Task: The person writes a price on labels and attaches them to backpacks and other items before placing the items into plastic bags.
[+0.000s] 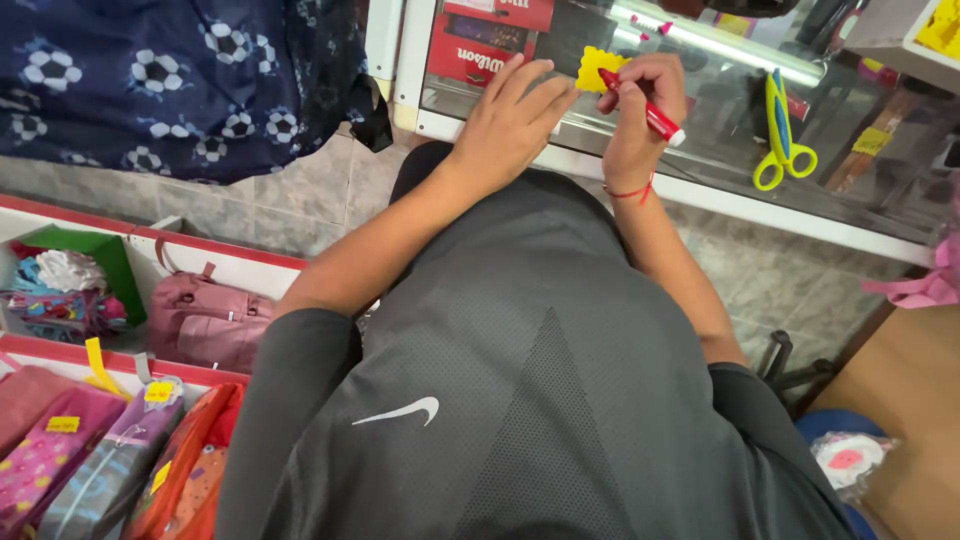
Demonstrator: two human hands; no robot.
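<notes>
A small yellow paper tag (596, 68) with a jagged edge lies on the glass counter top (720, 130). My left hand (508, 122) rests flat beside it, fingers pressing on the glass at the tag's left edge. My right hand (640, 105) grips a red marker (645, 112), its tip on the tag and its white end pointing right. A thin red string circles my right wrist.
Yellow-and-blue scissors (782, 140) lie on the glass to the right. Red boxes (480, 35) show inside the case. At left are a pink bag (205, 322), shelves of pencil cases (90, 460) with yellow tags, and a dark football-print cloth (170, 80).
</notes>
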